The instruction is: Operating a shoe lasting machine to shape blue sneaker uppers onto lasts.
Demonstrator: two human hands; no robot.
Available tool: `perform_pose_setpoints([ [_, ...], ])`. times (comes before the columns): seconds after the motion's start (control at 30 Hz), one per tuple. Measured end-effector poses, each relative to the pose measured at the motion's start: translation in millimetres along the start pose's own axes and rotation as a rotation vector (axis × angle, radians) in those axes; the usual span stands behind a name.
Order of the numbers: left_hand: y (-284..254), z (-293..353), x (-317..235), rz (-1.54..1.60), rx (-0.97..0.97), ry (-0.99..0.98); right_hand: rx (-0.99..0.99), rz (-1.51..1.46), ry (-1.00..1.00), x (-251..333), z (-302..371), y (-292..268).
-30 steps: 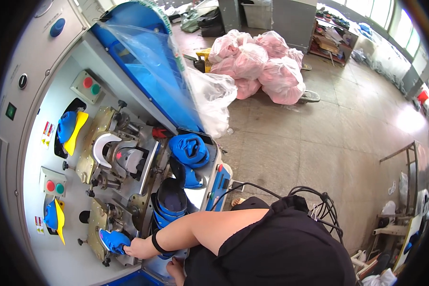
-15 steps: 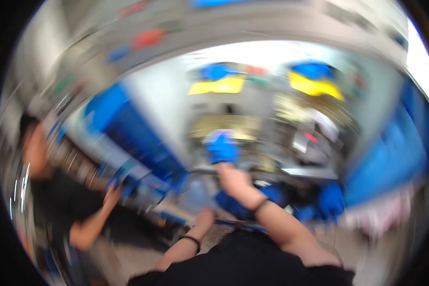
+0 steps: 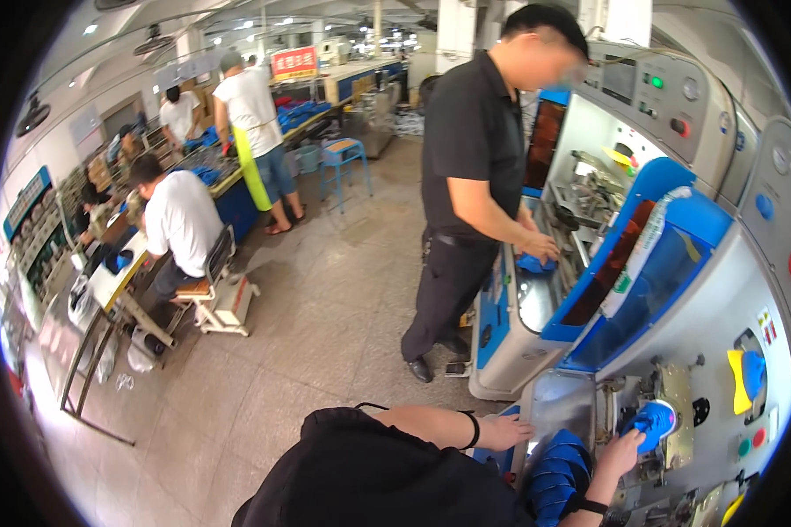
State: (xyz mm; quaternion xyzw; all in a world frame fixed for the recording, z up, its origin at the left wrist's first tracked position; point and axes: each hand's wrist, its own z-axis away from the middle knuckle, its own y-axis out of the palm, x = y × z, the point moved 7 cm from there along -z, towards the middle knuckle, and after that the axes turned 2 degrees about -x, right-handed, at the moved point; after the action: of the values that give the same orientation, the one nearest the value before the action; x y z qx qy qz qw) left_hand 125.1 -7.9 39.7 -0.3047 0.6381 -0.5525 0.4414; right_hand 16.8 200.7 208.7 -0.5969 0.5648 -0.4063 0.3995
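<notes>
My right hand [image 3: 620, 454] grips a blue shoe upper [image 3: 652, 425] by one end. The upper's pale-rimmed other end, with a small purple spot of light on it, is close to the metal parts of the machine [image 3: 677, 391]. My left hand [image 3: 505, 430] lies with fingers stretched out at the edge of a shiny metal tray [image 3: 564, 404], holding nothing. Between my two arms, a row of overlapping blue shoe uppers [image 3: 561, 479] rests on the machine's front ledge; my right forearm hides part of it.
A co-worker in black [image 3: 470, 158] stands at the neighbouring machine, hands on a blue piece. A raised blue machine door [image 3: 650, 263] separates us. Red and green buttons [image 3: 751, 441] sit on my machine's panel. Farther left are a seated person [image 3: 183, 215], worktables and a blue stool [image 3: 344, 158].
My view has swung left, so the machine now appears at the lower right and the co-worker near the middle. The upper stays in my right hand. The earlier picture is blurred.
</notes>
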Motion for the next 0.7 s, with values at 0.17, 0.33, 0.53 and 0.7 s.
perform_pose_setpoints([
  [0.17, 6.0, -9.4, -3.7, -0.192, 0.117, 0.01, -0.086, 0.053, -0.064, -2.8, -1.8, 8.2],
  [0.33, 17.5, -17.5, 5.1, -0.214, 0.226, 0.017, -0.075, 0.049, -0.069, -3.5, 0.6, 5.2],
  [0.53, 22.8, -10.5, 8.4, -0.181, 0.154, 0.065, -0.057, -0.041, -0.058, 1.3, 5.6, -4.2],
  [0.7, 1.8, -3.0, 0.5, -0.029, 0.274, 0.007, -0.076, -0.047, -0.028, -5.6, 5.0, 1.4],
])
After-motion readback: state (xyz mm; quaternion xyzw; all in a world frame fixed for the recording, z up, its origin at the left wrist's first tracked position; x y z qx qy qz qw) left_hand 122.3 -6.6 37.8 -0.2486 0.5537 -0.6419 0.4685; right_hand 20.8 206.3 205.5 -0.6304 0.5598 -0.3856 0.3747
